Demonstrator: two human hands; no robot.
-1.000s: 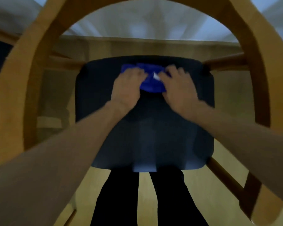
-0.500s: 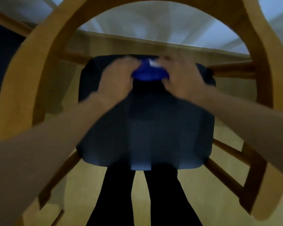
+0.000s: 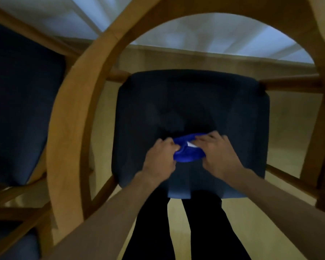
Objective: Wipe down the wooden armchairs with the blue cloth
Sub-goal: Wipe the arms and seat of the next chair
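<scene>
**Cloth drawn back to the middle of the seat, bunched between both hands**

Half a second ago the blue cloth (image 3: 188,152) sat near the far edge of the dark seat cushion (image 3: 193,102); it now lies at the middle of the seat, toward the near edge, gathered into a tighter wad. The left hand (image 3: 160,160) has its fingers curled on the cloth's left end, and the right hand (image 3: 219,152) grips the right end, fingers bent over it; a white tag shows between them. The frame is smeared by motion, so whether the cloth rests on the cushion or is lifted just clear of it I cannot tell.

This reads as regathering the cloth rather than wiping: the curved wooden frame (image 3: 71,128) of the armchair looks as yet untouched by it. A second chair's cushion (image 3: 17,102) sits off the left edge.

No containers are in view.
</scene>
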